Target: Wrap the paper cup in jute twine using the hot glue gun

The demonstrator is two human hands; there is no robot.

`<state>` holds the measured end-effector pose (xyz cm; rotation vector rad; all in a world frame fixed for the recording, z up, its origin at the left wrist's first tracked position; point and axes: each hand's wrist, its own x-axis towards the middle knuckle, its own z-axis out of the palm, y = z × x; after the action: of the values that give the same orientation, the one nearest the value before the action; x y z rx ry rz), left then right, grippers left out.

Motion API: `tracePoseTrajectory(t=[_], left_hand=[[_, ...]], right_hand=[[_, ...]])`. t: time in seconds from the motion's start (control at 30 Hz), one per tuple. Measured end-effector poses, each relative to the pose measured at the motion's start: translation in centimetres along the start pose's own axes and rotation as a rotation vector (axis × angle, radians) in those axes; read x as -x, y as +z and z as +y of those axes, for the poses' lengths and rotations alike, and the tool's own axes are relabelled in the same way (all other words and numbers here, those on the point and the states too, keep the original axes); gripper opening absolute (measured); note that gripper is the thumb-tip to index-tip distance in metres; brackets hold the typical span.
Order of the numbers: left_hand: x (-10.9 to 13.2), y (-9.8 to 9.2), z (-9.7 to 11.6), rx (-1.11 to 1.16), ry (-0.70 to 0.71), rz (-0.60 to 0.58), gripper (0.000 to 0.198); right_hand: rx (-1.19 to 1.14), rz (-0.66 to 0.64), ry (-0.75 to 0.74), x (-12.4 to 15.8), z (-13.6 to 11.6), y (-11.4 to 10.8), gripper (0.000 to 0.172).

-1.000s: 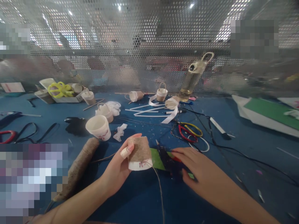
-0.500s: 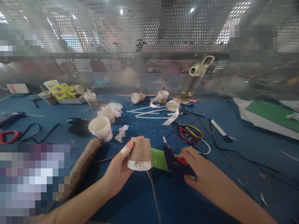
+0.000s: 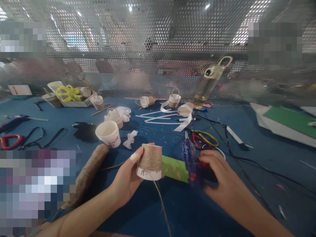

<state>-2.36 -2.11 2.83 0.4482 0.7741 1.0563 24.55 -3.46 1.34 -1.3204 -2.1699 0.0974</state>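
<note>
Reading from the left, a long brown twine spool [image 3: 92, 171] lies slantwise on the blue tabletop [image 3: 135, 214], with a ribbed white paper cup [image 3: 107, 132] standing just beyond its far end. The left hand [image 3: 130, 172] grips a small twine-wrapped cup [image 3: 151, 159], held wide end down at centre; a white band at that end is bare, and a loose tan strand [image 3: 161, 199] hangs from it. Behind, a flat light-green strip [image 3: 175, 168] extends rightward to a dark blue glue gun [image 3: 189, 158], nozzle pointing away. The right hand [image 3: 221, 172] appears closed around its handle; blur hides the trigger finger. Judged step: gluing the twine covering, unfinished at the band. The next move calls for turning the nozzle towards the band's edge, cup steady, strand and fingers clear of the tip.
</note>
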Motion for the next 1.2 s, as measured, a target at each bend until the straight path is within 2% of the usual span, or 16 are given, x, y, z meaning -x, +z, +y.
tracePoseTrajectory(t=[0.1, 0.2, 0.3, 0.47, 0.63, 0.73, 0.9, 1.2], left_hand=[[0.1, 0.1, 0.1, -0.015, -0.003, 0.017, 0.038], [0.2, 0.1, 0.1, -0.017, 0.008, 0.016, 0.036], [0.2, 0.0, 0.0, -0.024, 0.013, -0.024, 0.036], [0.1, -0.5, -0.5, -0.027, 0.021, -0.054, 0.036], [-0.3, -1.0, -0.7, -0.081, 0.015, -0.027, 0.042], [-0.4, -1.0, -0.7, -0.091, 0.001, -0.032, 0.043], [-0.1, -0.8, -0.5, -0.106, 0.006, -0.058, 0.041], [0.0, -0.4, -0.4, -0.148, 0.028, -0.028, 0.041]], right_hand=[[-0.116, 0.131, 0.066, 0.2, -0.2, -0.2, 0.012], [-0.225, 0.222, 0.108, 0.4, -0.4, -0.3, 0.013], [-0.284, 0.247, 0.034, 0.4, -0.8, -0.5, 0.017], [-0.341, 0.088, -0.042, 0.2, -1.4, -1.0, 0.018], [-0.478, -0.076, -0.148, 0.7, -1.3, -0.6, 0.012], [-0.439, -0.128, -0.17, 1.0, -1.1, -0.3, 0.013], [-0.304, -0.184, -0.171, 1.1, -1.1, -0.5, 0.013], [-0.168, -0.149, -0.185, 0.9, -1.6, -0.9, 0.021]])
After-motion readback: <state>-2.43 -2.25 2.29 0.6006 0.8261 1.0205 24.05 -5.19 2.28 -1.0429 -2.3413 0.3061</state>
